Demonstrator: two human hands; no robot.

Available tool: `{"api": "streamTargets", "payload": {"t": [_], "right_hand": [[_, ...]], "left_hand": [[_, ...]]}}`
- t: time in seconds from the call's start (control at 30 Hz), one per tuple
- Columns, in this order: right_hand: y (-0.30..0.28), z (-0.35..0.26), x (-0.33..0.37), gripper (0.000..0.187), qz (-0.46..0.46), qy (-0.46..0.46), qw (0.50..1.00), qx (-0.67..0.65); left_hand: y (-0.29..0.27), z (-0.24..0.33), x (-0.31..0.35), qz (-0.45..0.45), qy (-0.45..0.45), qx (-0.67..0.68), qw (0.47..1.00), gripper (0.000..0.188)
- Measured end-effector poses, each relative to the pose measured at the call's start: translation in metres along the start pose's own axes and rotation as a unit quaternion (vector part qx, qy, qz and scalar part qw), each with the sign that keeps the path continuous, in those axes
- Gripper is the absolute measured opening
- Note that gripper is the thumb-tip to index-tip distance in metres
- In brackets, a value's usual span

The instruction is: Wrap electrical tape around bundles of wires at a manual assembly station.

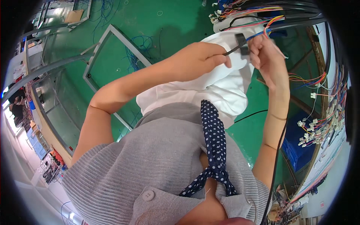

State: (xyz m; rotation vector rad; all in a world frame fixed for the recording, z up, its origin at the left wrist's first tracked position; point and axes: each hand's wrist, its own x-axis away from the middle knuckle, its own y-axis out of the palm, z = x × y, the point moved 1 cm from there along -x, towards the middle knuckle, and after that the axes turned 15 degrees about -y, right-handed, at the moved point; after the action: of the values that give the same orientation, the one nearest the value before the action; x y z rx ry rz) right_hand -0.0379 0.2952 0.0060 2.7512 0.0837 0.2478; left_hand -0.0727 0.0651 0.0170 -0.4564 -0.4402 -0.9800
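Note:
My left hand [210,60] is closed, its fingertips pinching the end of a thin black strip [233,50]. The strip runs up to a small dark piece [241,39] that looks like a roll of black tape, blurred, between my two hands. Beside it, the curled fingers of my right hand [265,54] close around a bundle of coloured wires [268,30], with blue, red and yellow strands showing. The wires come out of a thick black cable sleeve [296,24] at the upper right. My fingers partly hide where the strip meets the wires.
More cable ends with white connectors [221,15] lie at the top. Wires with connectors [315,131] hang along a board on the right, above a blue crate [298,150]. A grey metal frame [129,45] stands on the green floor at left, near loose blue wires [140,47].

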Motion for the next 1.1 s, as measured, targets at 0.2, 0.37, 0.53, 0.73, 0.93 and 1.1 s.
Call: {"api": "streamTargets", "payload": {"t": [0.2, 0.37, 0.53, 0.73, 0.93, 1.1], "right_hand": [[0.002, 0.022, -0.006, 0.017, -0.002, -0.095, 0.988, 0.125], [0.014, 0.013, -0.007, 0.037, 0.053, -0.149, 0.972, 0.172], [0.014, 0.003, -0.019, 0.056, -0.152, -0.228, 0.956, 0.106], [-0.008, -0.005, 0.003, 0.052, -0.139, -0.029, 0.978, 0.156], [0.022, -0.023, 0.022, 0.063, -0.025, 0.012, 0.955, -0.294], [0.007, 0.008, 0.017, 0.065, -0.015, -0.018, 0.998, -0.058]], "left_hand": [[-0.008, 0.029, -0.034, -0.161, -0.101, 0.267, 0.945, 0.039], [-0.025, 0.044, -0.035, -0.240, -0.110, 0.252, 0.931, 0.037], [-0.026, 0.050, -0.020, -0.328, -0.136, 0.309, 0.882, 0.033], [-0.017, 0.029, -0.007, -0.237, -0.115, 0.281, 0.923, 0.028], [0.002, 0.018, -0.008, 0.208, 0.131, -0.185, 0.952, 0.020], [-0.004, 0.026, -0.010, 0.068, 0.081, -0.087, 0.991, 0.029]]}}
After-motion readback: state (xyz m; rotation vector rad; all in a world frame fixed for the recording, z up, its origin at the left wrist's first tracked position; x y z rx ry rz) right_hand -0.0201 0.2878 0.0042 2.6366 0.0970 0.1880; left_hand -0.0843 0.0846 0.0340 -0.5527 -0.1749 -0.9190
